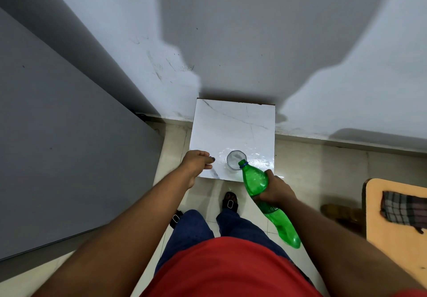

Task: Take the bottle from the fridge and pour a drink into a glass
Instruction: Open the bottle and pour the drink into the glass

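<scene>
The right hand (275, 189) is wrapped around the middle of the green bottle (256, 181), fingers clamped on it, and the bottle is tipped well over, its base back toward the person at five o'clock and its open neck pointing to eleven o'clock. The neck, with its blue ring, sits right over the rim of the glass (234, 158). The glass stands upright on the small white marble table (231, 126), near the table's front edge, toward its right side. Whether liquid is flowing, I cannot tell. Shiny wet patches show on the tabletop around the glass. The left hand (196, 161) is at nine o'clock from the glass, near it but not touching, fingers loosely curled and apart, holding nothing, over the table's front left corner. Below, a red shirt (231, 271), blue trousers and black sandals show on the tiled floor (312, 158).
</scene>
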